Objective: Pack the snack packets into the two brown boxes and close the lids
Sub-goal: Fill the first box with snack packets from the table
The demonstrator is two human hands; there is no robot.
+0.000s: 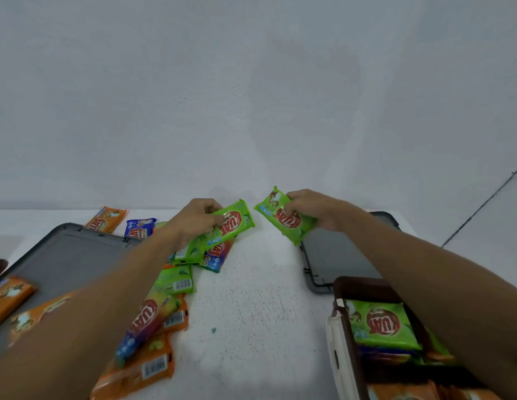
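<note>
At the desk's near right corner stands an open dark brown plastic box (364, 287) with a white clasp (336, 350) on its left side. A green foil snack packet (381, 324) with a red logo lies flat on top of the packets stacked inside it.

Toward the near left edge of the white speckled desk (251, 298), a loose heap of orange foil packets (141, 370) lies barcode side up. A rainbow-coloured packet (144, 321) slants across them. Further left, two more orange packets (9, 298) rest on a flat grey plastic lid (72, 252). A second grey lid (335, 255) lies just behind the brown box.

At mid-desk the left hand (196, 220) has its fingers curled around a second green packet (234, 223), over a small pile of green and rainbow packets; whether it is lifted clear of them cannot be told. Near it but apart, the right hand (309, 210) grips a third green packet (283, 217), tilted, above the second grey lid's far left corner.

By the desk's far edge, just behind the left lid, lie a single orange packet (107, 219) and a blue foil packet (140, 228) side by side.
</note>
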